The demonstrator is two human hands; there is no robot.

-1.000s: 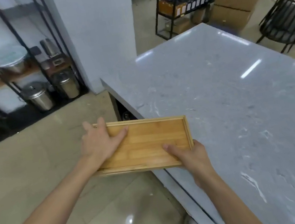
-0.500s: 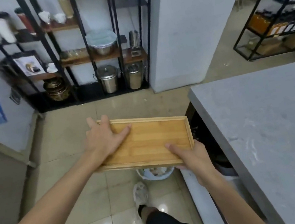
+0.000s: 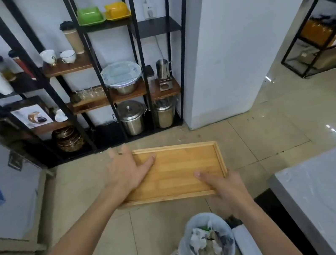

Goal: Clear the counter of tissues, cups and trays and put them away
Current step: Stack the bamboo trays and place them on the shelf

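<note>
I hold an empty bamboo tray (image 3: 176,171) level in front of me, above the tiled floor. My left hand (image 3: 125,170) grips its far left corner, thumb lying on the tray's inside. My right hand (image 3: 223,187) grips the near right corner, thumb on top. The grey marble counter (image 3: 333,193) lies at the lower right, its visible corner bare. Two white cups (image 3: 59,55) stand on a wooden shelf of the black rack ahead.
A black metal rack (image 3: 108,70) with pots, bowls, glasses and green and yellow dishes stands ahead by a white pillar (image 3: 225,39). A lined bin (image 3: 209,247) full of rubbish sits on the floor below my right arm. A grey cabinet (image 3: 2,195) is on the left.
I have turned left, away from the counter, carrying the tray toward the rack. The counter has slid to the lower right of view and the bin has come into sight.
</note>
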